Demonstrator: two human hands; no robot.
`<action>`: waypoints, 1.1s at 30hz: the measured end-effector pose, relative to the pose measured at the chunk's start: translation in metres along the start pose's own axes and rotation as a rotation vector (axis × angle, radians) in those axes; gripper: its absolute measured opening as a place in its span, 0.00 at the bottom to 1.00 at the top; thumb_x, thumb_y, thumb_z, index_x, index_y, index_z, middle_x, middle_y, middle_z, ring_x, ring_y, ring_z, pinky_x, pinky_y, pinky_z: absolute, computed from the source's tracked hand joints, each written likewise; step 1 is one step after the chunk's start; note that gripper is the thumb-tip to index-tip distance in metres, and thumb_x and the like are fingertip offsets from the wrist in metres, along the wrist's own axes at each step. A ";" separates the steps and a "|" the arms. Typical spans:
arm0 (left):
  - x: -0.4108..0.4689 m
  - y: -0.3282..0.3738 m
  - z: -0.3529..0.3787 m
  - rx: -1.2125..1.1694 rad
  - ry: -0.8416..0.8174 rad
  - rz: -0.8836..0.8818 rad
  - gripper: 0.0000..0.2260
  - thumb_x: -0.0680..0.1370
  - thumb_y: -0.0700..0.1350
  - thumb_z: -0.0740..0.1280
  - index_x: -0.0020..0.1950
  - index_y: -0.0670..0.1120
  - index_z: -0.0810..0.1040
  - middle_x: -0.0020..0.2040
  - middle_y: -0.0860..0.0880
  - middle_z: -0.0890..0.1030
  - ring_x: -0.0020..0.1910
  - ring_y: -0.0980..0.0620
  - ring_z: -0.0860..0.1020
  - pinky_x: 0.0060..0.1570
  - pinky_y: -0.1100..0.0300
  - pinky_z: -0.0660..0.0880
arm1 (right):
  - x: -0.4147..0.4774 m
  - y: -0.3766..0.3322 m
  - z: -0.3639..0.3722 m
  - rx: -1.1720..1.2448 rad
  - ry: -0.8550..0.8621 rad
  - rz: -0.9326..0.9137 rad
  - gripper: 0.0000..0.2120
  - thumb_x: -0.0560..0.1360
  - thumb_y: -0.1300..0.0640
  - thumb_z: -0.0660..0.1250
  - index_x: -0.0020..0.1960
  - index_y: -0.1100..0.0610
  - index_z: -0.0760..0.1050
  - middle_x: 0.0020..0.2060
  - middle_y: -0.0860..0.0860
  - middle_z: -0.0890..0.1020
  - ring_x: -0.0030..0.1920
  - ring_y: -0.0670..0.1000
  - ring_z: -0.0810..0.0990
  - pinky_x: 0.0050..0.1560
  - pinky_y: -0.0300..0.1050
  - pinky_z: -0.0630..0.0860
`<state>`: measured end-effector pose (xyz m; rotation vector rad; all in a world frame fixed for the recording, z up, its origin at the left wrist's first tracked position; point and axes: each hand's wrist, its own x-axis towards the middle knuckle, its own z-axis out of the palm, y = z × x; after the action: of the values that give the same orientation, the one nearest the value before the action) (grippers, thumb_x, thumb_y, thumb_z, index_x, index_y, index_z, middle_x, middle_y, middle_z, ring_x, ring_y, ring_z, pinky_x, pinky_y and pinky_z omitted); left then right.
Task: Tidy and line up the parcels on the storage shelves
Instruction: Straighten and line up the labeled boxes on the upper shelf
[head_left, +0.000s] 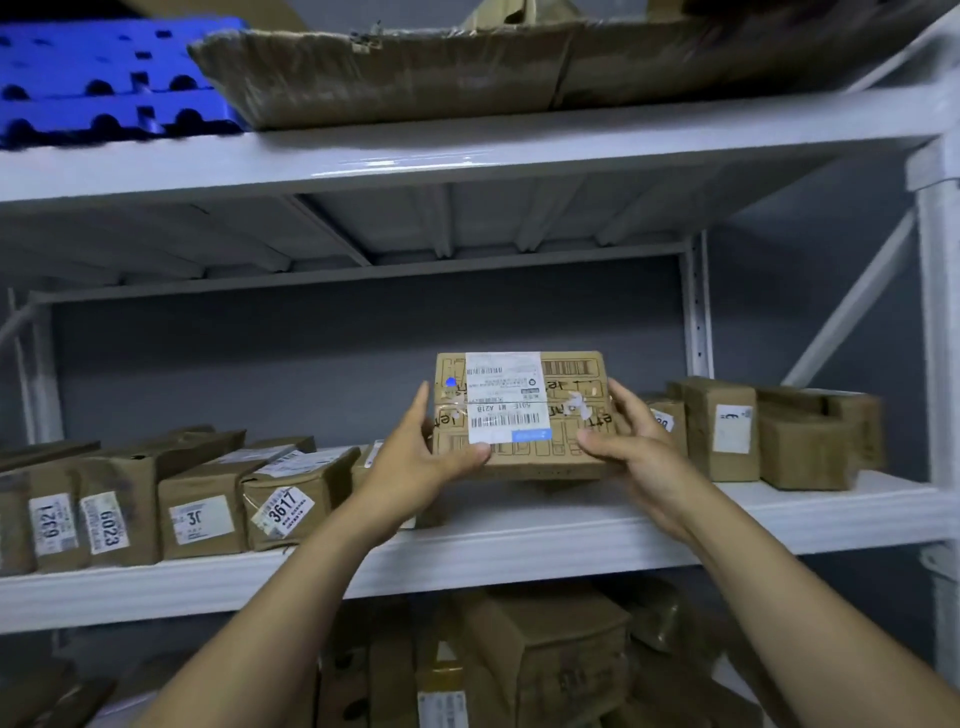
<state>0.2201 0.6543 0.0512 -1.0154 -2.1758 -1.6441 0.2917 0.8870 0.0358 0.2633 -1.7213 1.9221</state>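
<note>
A flat brown parcel (566, 415) with a white shipping label and a blue dot is held up above the middle shelf (519, 540), its labelled face tilted toward me. My left hand (421, 452) grips its left edge, thumb across the lower front. My right hand (631, 441) grips its right edge, thumb on the front as well. A row of brown parcels with numbered labels (197, 509) stands at the shelf's left. More upright parcels (722, 431) stand at its right.
The top shelf (467, 150) carries a large battered cardboard box (395, 73) and a blue plastic pallet (104, 78). Below, the bottom level is piled with several loose parcels (545, 654). White steel uprights (940, 322) frame the right side.
</note>
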 end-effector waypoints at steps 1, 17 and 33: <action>-0.001 -0.003 0.003 -0.009 -0.010 -0.008 0.41 0.70 0.47 0.77 0.76 0.59 0.56 0.62 0.58 0.78 0.57 0.58 0.79 0.58 0.59 0.76 | -0.004 -0.002 -0.005 -0.056 -0.007 -0.001 0.40 0.69 0.70 0.72 0.75 0.48 0.61 0.64 0.49 0.77 0.63 0.51 0.78 0.63 0.51 0.75; -0.018 0.007 0.052 0.016 0.126 0.140 0.37 0.69 0.41 0.77 0.69 0.60 0.61 0.62 0.62 0.74 0.63 0.61 0.74 0.61 0.58 0.75 | -0.019 -0.025 -0.042 -0.165 -0.113 -0.044 0.28 0.73 0.49 0.68 0.72 0.41 0.66 0.61 0.43 0.80 0.64 0.49 0.76 0.64 0.50 0.73; -0.042 0.003 0.057 0.198 0.221 0.213 0.31 0.68 0.45 0.79 0.64 0.58 0.66 0.62 0.63 0.75 0.63 0.61 0.74 0.57 0.61 0.77 | -0.006 -0.018 -0.021 -0.075 0.006 -0.199 0.21 0.73 0.52 0.71 0.64 0.41 0.71 0.59 0.46 0.81 0.62 0.46 0.78 0.66 0.50 0.73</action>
<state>0.2648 0.6912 0.0102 -0.9255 -1.9651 -1.3473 0.3101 0.9064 0.0452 0.3851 -1.6912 1.7104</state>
